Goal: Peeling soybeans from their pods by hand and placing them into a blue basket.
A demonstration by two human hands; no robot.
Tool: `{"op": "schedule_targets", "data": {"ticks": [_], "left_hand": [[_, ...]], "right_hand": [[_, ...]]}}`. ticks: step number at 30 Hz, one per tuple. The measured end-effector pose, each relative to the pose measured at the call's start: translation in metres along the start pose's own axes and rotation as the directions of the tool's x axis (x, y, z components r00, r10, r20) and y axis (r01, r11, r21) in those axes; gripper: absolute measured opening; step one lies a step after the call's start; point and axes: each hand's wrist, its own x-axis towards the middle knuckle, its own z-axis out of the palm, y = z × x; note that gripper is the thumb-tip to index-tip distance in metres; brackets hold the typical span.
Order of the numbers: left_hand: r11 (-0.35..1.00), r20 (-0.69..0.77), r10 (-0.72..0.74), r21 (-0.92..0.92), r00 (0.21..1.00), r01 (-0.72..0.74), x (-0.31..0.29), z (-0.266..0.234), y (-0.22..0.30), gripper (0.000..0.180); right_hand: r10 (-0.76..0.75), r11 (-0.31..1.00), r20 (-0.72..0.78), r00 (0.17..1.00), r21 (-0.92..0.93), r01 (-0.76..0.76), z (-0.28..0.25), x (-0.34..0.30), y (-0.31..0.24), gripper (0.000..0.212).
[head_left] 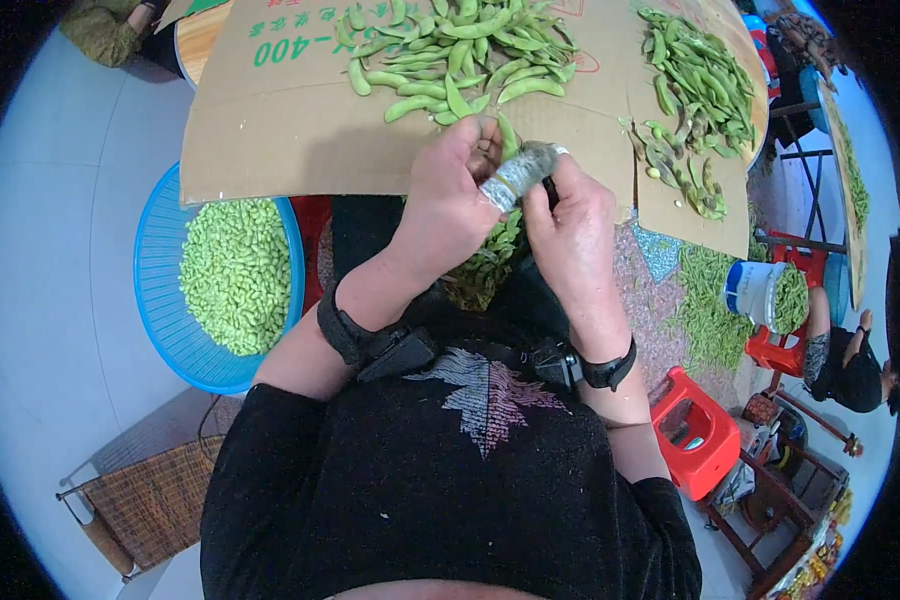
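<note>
My left hand (448,190) and my right hand (577,215) meet over the near edge of a cardboard sheet (280,140). A green bean pod (508,136) stands up between them, with the fingers of both hands closed around it. A grey-white wrapping (518,178) covers a thumb that lies across the pod; its lower part is hidden. Just beyond my hands, a heap of green bean pods (460,60) lies on the cardboard. Below my hands, more pods and husks (488,255) sit between my knees.
A blue basket (150,300) of shelled green beans (235,275) stands at my left. To the right are a second pile of pods (705,85), darker husks (685,165), a red stool (695,430) and a white bucket (755,290). A person (850,370) sits at the far right.
</note>
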Motion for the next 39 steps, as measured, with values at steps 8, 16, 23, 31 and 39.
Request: {"op": "schedule_targets", "data": {"ticks": [8,16,23,31,39], "left_hand": [[0.969,0.278,-0.110,-0.183,0.954,0.165,-0.012,-0.038,0.009,0.024],[0.969,0.558,-0.240,0.194,0.794,0.156,-0.028,-0.062,0.032,0.025],[0.967,0.126,-0.201,-0.130,0.971,0.217,-0.007,-0.049,0.022,0.040],[0.806,0.149,-0.098,-0.568,0.984,0.167,0.010,-0.035,-0.010,0.030],[0.960,-0.070,-0.057,-0.279,0.996,0.035,0.006,-0.028,-0.009,0.021]], "right_hand": [[0.050,0.889,0.055,0.997,0.452,-0.069,-0.003,0.001,0.024,0.013],[-0.166,0.982,0.141,0.976,-0.071,0.177,-0.008,0.034,0.011,0.024],[-0.166,0.982,-0.031,0.986,0.087,0.168,0.021,0.050,0.016,0.022],[0.035,0.642,0.435,0.900,0.680,-0.354,-0.004,0.018,-0.002,0.019],[-0.083,0.331,0.602,0.794,0.769,-0.547,-0.010,0.014,-0.001,0.023]]}}
